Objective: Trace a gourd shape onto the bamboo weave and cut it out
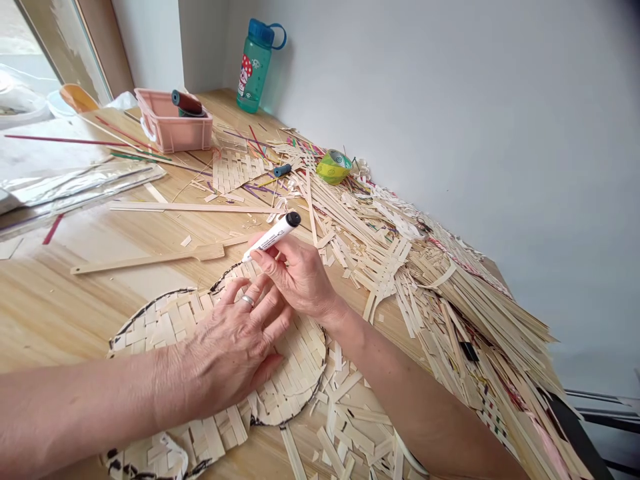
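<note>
A flat piece woven from pale strips (303, 363) lies on the wooden table, its curved outline edged with black marks. My left hand (245, 333), with a ring on one finger, rests palm down across its middle, fingers spread. Above those fingers, my right hand (303, 273) grips a white marker (273, 237) with a black end pointing up and away. The marker's lower end is at the far edge of the weave; whether it touches there is hard to tell. My left hand and forearm hide much of the weave.
Beyond the weave lies a flat wooden stick (145, 262). Loose strips (350, 220) and offcuts cover the right side by the wall. A pink basket (185, 130), a teal bottle (253, 73) and a green-yellow tape roll (333, 167) stand farther back.
</note>
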{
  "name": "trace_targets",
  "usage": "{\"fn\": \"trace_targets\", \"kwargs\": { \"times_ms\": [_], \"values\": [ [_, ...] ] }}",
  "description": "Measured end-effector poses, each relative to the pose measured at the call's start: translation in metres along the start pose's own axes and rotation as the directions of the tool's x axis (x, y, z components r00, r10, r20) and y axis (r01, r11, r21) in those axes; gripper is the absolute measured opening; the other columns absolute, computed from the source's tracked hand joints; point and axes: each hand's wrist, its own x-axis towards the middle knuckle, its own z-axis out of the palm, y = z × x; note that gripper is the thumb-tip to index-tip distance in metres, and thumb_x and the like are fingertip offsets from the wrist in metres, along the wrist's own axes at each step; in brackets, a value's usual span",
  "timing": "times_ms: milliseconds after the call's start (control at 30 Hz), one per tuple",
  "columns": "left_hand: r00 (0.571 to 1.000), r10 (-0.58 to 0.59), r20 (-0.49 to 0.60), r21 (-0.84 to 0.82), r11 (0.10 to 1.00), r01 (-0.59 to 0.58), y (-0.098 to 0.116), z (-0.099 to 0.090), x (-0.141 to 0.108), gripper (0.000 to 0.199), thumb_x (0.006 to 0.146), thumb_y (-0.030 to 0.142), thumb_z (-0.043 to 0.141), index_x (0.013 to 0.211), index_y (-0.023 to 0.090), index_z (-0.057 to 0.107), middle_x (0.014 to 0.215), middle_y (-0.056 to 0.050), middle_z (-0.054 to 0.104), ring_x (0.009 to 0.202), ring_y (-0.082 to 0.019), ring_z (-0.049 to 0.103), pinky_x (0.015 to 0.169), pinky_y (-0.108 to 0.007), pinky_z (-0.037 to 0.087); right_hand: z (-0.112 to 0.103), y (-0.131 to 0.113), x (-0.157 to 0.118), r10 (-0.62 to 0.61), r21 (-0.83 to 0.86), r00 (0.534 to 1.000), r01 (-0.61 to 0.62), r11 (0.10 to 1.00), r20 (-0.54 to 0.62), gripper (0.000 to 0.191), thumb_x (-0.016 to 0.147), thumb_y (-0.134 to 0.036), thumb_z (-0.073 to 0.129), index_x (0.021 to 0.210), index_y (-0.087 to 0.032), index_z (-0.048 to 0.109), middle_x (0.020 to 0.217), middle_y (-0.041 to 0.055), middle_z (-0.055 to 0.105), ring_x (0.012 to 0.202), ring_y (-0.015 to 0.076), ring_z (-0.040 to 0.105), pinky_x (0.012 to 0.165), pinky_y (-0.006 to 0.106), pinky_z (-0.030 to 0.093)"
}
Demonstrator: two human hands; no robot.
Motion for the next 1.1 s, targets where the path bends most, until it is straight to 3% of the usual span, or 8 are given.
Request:
{"fn": "trace_targets", "kwargs": {
  "times_ms": [200, 600, 933, 1100],
  "values": [
    [1.0, -0.002, -0.006, 0.01, 1.0, 0.002, 0.002, -0.001, 0.0, 0.051, 0.097, 0.042, 0.056, 0.14, 0.015, 0.058, 0.144, -0.019, 0.06, 0.136, -0.043, 0.05, 0.11, -0.063, 0.037, 0.001, -0.002, 0.0, -0.036, -0.017, 0.999, 0.037, 0.999, 0.028, 0.019, 0.104, -0.032, 0.057, 0.094, -0.019, 0.065, 0.086, 0.003, 0.069, 0.073, 0.0142, 0.061, 0.069, 0.028, 0.049],
    [1.0, 0.014, -0.013, 0.028, 0.999, -0.014, 0.002, -0.003, 0.001, 0.035, 0.096, 0.042, 0.057, 0.117, 0.016, 0.067, 0.125, -0.018, 0.068, 0.123, -0.04, 0.058, 0.106, -0.06, 0.042, 0.001, -0.006, -0.001, -0.052, -0.039, 0.998, 0.054, 0.998, 0.036, 0.02, 0.104, -0.034, 0.057, 0.096, -0.02, 0.068, 0.081, 0.0018, 0.068, 0.072, 0.0149, 0.061, 0.069, 0.028, 0.05],
    [0.998, 0.031, -0.055, 0.036, 0.999, -0.029, 0.001, 0.001, 0.001, 0.038, 0.093, 0.045, 0.062, 0.117, 0.016, 0.068, 0.121, -0.018, 0.069, 0.126, -0.04, 0.056, 0.109, -0.062, 0.037, 0.002, -0.01, -0.004, -0.017, -0.042, 0.995, 0.021, 0.999, 0.094, 0.02, 0.104, -0.033, 0.056, 0.1, -0.019, 0.069, 0.09, 0.0042, 0.071, 0.072, 0.0145, 0.061, 0.068, 0.028, 0.05],
    [0.999, 0.025, -0.022, 0.014, 1.0, -0.025, 0.001, -0.002, 0.001, 0.039, 0.094, 0.044, 0.061, 0.121, 0.016, 0.068, 0.125, -0.018, 0.068, 0.13, -0.039, 0.054, 0.116, -0.064, 0.03, 0.002, -0.012, -0.005, -0.036, -0.022, 0.992, 0.038, 0.999, 0.119, 0.019, 0.103, -0.033, 0.057, 0.099, -0.019, 0.069, 0.089, 0.0042, 0.071, 0.071, 0.0145, 0.062, 0.067, 0.027, 0.05]
  ]
}}
